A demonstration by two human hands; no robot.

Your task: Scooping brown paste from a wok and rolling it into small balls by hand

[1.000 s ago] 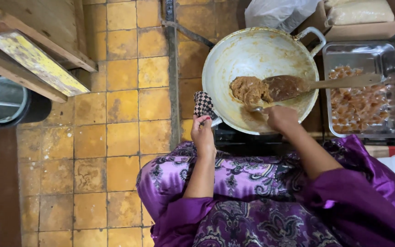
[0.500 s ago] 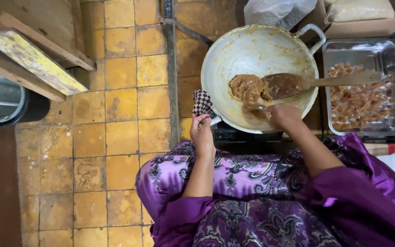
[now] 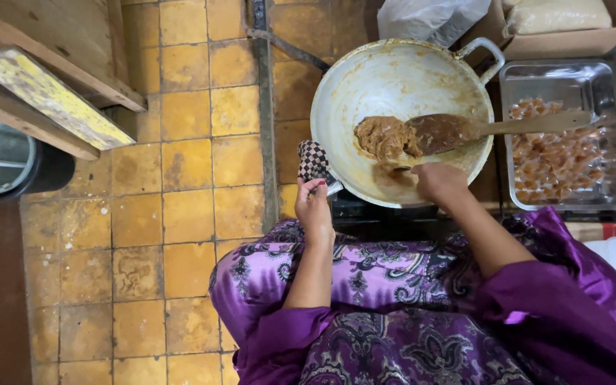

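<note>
A pale, smeared wok sits in front of me and holds a lump of brown paste. A wooden spatula rests in it, blade against the paste and handle pointing right. My left hand grips a black-and-white checkered cloth wrapped on the wok's near-left handle. My right hand is closed at the wok's near rim on a small spoon, whose tip sits just below the paste.
Right of the wok stands a metal tray with several brown pieces. Behind are a cardboard box and a plastic bag. The floor is yellow tile; a grey bucket and wooden planks are at left.
Both hands stay where they were, on the cloth and at the wok's near rim. The view has only shifted slightly.
</note>
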